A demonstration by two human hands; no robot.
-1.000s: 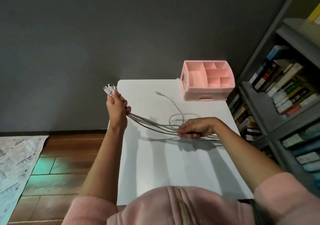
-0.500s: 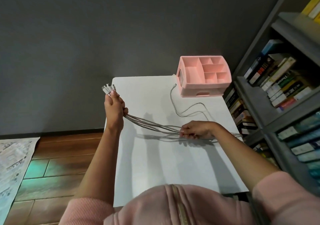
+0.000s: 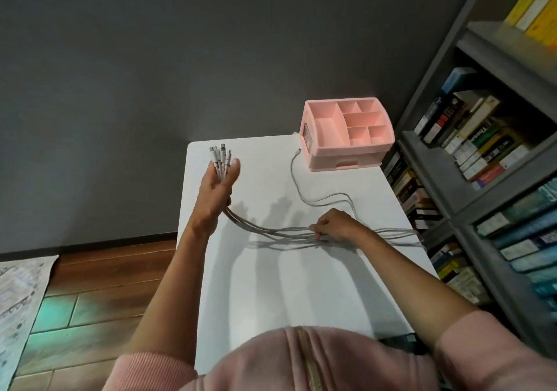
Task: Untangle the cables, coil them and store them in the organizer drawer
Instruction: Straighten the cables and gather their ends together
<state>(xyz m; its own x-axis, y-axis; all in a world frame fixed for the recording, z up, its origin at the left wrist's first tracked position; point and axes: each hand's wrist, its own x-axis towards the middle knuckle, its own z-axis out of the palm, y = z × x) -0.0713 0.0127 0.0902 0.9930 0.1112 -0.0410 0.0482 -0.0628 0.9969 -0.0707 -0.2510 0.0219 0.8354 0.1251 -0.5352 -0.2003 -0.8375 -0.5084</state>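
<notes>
My left hand (image 3: 217, 187) clamps the plug ends (image 3: 220, 159), right hand (image 3: 334, 225) pinches the cables (image 3: 271, 230); tug hard and the stray cable (image 3: 301, 193) could knot.

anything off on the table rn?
One stray cable: its free end lies loose by the organizer, apart from the ends gripped in the left hand. The cables pinched by the right hand run off the right edge of the table. Nothing looks spilled or damaged.

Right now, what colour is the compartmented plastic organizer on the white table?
The compartmented plastic organizer is pale pink; the head view shows it.
</notes>
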